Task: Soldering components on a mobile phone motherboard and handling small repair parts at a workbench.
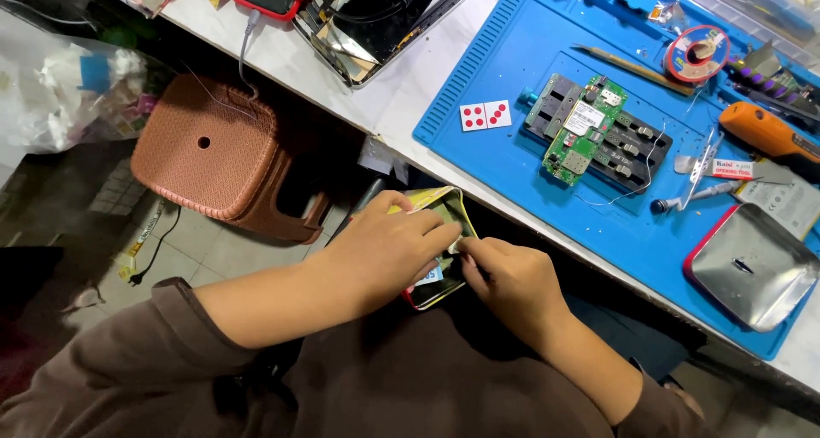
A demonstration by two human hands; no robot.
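Not much of the person in shot, just arms and lap from above. They've got on a brown top, kind of a dull earthy brown, soft-looking fabric with loose folds across the front. Sleeves are pushed up: the left sleeve (162,318) bunches into a thick roll at about 8 o'clock in the frame, the right sleeve (662,404) ends in a similar bunch down at 5 o'clock. Forearms are bare from there out. The left hand (389,246) and right hand (512,280) are bare too, with short nails. The top has plain fabric all over.
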